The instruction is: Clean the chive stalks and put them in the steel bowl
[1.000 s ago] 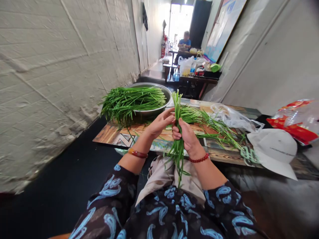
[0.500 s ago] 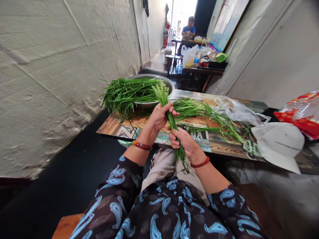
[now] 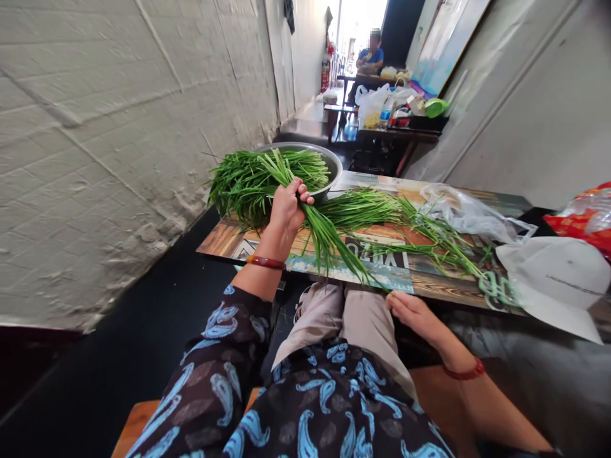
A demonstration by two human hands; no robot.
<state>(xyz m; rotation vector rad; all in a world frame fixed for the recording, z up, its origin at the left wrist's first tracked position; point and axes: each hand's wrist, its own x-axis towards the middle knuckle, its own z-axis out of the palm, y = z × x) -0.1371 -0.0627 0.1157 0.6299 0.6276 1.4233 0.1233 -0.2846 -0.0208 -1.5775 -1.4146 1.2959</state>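
My left hand [image 3: 289, 203] is closed round a bunch of garlic chives [image 3: 329, 238], their pale stem ends pointing up and left, their green tips hanging down to the right over the table edge. Low on the right, my right hand [image 3: 413, 313] is closed, its fingertips pinching the end of a thin chive leaf that stretches from the bunch. Behind my left hand, a big heap of chives [image 3: 238, 181] lies over a metal basin [image 3: 331, 162]. More chives [image 3: 365, 208] lie in a pile on the wooden table [image 3: 305, 261].
Loose chives [image 3: 446, 238], green-handled scissors [image 3: 499, 289], a clear plastic bag [image 3: 458, 210] and a white cap [image 3: 554, 280] lie on the right of the table. A red package [image 3: 582, 219] is at the far right. Another person [image 3: 371, 57] sits at a far table.
My right hand has left the bunch and moved down to the right, out to a leaf tip. My left hand has tilted the bunch, its stems swinging left toward the basin heap.
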